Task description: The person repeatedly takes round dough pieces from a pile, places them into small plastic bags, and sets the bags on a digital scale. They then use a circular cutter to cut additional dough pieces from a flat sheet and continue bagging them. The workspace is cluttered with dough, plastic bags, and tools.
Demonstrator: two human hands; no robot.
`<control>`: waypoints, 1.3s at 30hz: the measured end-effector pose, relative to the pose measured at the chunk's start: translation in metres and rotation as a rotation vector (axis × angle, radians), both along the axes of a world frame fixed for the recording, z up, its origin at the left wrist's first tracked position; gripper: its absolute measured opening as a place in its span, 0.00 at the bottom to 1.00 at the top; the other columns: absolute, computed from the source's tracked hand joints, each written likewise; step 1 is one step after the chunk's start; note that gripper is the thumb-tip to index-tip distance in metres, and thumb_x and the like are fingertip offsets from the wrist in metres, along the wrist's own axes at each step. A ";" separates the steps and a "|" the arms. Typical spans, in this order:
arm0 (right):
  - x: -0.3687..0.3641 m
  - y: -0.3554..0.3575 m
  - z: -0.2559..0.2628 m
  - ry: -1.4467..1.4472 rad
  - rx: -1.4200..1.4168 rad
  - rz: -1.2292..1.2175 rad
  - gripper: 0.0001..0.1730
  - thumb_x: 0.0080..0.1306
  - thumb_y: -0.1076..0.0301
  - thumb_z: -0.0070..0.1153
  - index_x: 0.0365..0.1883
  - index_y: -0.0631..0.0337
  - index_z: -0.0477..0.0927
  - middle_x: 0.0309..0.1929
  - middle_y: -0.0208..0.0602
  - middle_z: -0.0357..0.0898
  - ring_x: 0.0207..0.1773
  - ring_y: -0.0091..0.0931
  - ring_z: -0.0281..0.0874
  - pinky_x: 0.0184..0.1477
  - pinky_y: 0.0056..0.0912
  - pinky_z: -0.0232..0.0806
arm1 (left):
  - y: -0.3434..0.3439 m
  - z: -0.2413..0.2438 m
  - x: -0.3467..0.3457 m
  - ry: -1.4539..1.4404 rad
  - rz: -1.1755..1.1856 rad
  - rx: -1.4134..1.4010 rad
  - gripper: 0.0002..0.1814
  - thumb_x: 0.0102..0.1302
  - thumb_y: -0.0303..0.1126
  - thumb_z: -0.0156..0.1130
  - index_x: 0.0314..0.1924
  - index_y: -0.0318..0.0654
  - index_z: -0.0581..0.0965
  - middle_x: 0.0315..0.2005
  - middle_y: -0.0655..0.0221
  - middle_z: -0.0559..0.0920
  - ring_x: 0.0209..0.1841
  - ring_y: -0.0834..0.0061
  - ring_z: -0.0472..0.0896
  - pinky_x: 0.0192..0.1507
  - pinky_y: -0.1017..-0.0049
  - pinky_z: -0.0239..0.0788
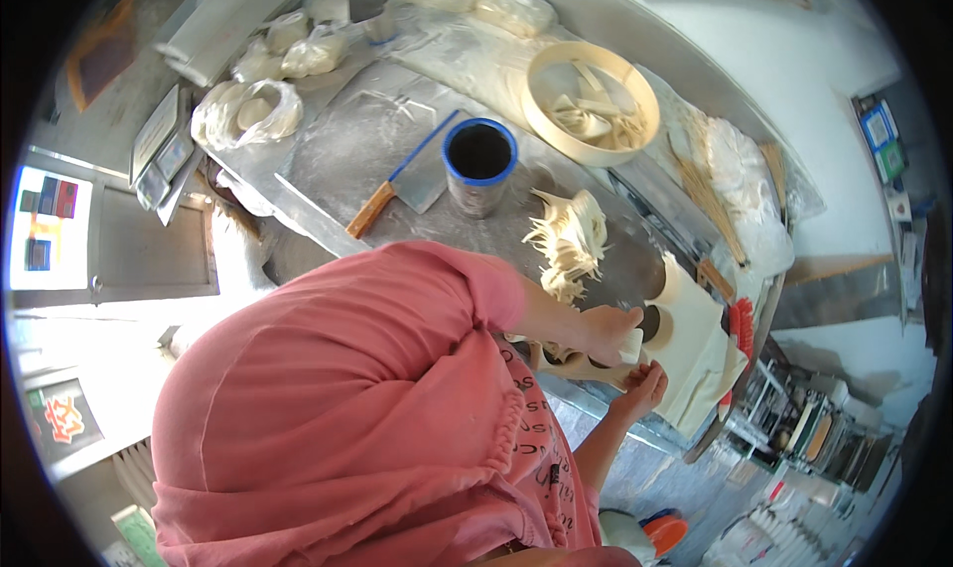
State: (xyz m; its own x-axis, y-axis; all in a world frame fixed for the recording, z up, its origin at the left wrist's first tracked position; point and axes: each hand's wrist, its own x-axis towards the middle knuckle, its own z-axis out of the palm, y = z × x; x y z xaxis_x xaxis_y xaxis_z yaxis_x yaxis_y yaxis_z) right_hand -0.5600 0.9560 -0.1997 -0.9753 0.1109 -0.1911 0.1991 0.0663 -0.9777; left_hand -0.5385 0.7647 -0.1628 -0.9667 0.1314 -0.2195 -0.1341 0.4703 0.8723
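A sheet of rolled dough lies at the right end of the floured worktop, with round holes cut through it. My left hand is closed around a small white object, partly hidden by the fingers, at the cut part of the sheet. Close by, my right hand is at the sheet's near edge with its fingers bent; whether it pinches the dough is not clear. A heap of dough scraps and strips lies behind my left forearm, and more cut dough reaches along the front edge.
A blue-rimmed container stands beside a cleaver. Behind are a round wooden-rimmed sieve with dough pieces, and a straw whisk. A red-bristled brush lies at the right edge. Plastic bags and a scale are at the left.
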 end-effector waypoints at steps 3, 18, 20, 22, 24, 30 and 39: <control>0.027 -0.034 0.020 0.058 -0.127 0.174 0.23 0.73 0.51 0.39 0.44 0.64 0.74 0.37 0.34 0.77 0.39 0.23 0.75 0.42 0.26 0.68 | -0.052 0.045 0.049 -0.047 0.099 0.266 0.37 0.46 0.38 0.70 0.53 0.30 0.62 0.35 0.53 0.79 0.42 0.61 0.80 0.41 0.65 0.72; 0.189 -0.471 0.038 0.253 0.413 0.936 0.22 0.71 0.52 0.44 0.45 0.63 0.75 0.41 0.36 0.77 0.44 0.31 0.76 0.44 0.34 0.67 | -0.367 0.001 0.254 -0.225 1.070 1.026 0.30 0.66 0.57 0.47 0.47 0.34 0.74 0.43 0.59 0.78 0.49 0.69 0.76 0.48 0.70 0.68; 0.192 -0.520 0.046 0.176 0.229 0.987 0.19 0.70 0.54 0.47 0.41 0.62 0.77 0.36 0.36 0.79 0.39 0.30 0.78 0.39 0.32 0.69 | -0.417 -0.013 0.262 -0.196 1.086 1.287 0.30 0.67 0.58 0.46 0.44 0.35 0.75 0.41 0.60 0.78 0.46 0.68 0.77 0.47 0.69 0.69; 0.201 -0.559 0.057 -0.401 -0.423 1.035 0.24 0.68 0.52 0.49 0.46 0.67 0.75 0.41 0.35 0.80 0.39 0.26 0.79 0.40 0.33 0.72 | -0.456 -0.010 0.268 -0.115 1.135 1.497 0.29 0.67 0.59 0.45 0.43 0.37 0.75 0.39 0.61 0.79 0.43 0.67 0.78 0.46 0.68 0.69; 0.207 -0.604 0.068 -0.070 0.370 1.127 0.23 0.67 0.51 0.50 0.42 0.66 0.76 0.39 0.35 0.80 0.38 0.26 0.79 0.39 0.35 0.72 | -0.479 -0.003 0.264 0.018 1.228 1.673 0.28 0.67 0.58 0.45 0.43 0.38 0.76 0.37 0.61 0.80 0.40 0.67 0.79 0.46 0.67 0.70; 0.207 -0.641 0.064 -0.090 0.260 0.996 0.26 0.61 0.43 0.52 0.33 0.62 0.78 0.38 0.53 0.80 0.44 0.44 0.78 0.44 0.43 0.68 | -0.532 -0.016 0.268 -0.156 1.129 1.695 0.26 0.62 0.58 0.51 0.43 0.42 0.71 0.34 0.64 0.76 0.36 0.68 0.75 0.42 0.63 0.68; 0.191 -0.650 0.040 -0.065 0.255 1.057 0.24 0.66 0.47 0.48 0.41 0.60 0.79 0.38 0.45 0.82 0.40 0.27 0.81 0.38 0.33 0.70 | -0.542 -0.007 0.255 -0.129 1.350 1.202 0.32 0.61 0.55 0.53 0.54 0.33 0.70 0.50 0.50 0.74 0.50 0.55 0.76 0.52 0.62 0.65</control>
